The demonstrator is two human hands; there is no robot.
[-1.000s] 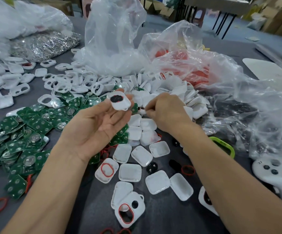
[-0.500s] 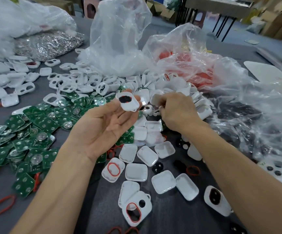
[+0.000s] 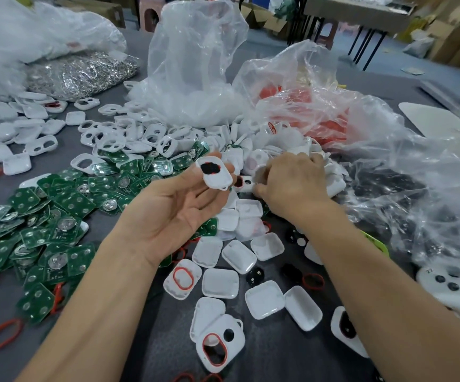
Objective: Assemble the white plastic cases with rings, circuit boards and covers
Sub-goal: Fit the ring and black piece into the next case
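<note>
We pinch the white case point(image 3: 214, 175) in our left hand point(image 3: 179, 213); our right hand point(image 3: 292, 186), grip unclear, should lift a single part from the pile point(image 3: 253, 161).

A white case point(image 3: 215, 175), probably holding a black pad, is resting tilted in the left hand point(image 3: 179, 213); green circuit boards point(image 3: 66, 205) are lying heaped beside it.

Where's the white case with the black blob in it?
In the head view, mid-frame, the white case is held at the fingertips of the left hand, just left of the right hand.
</note>
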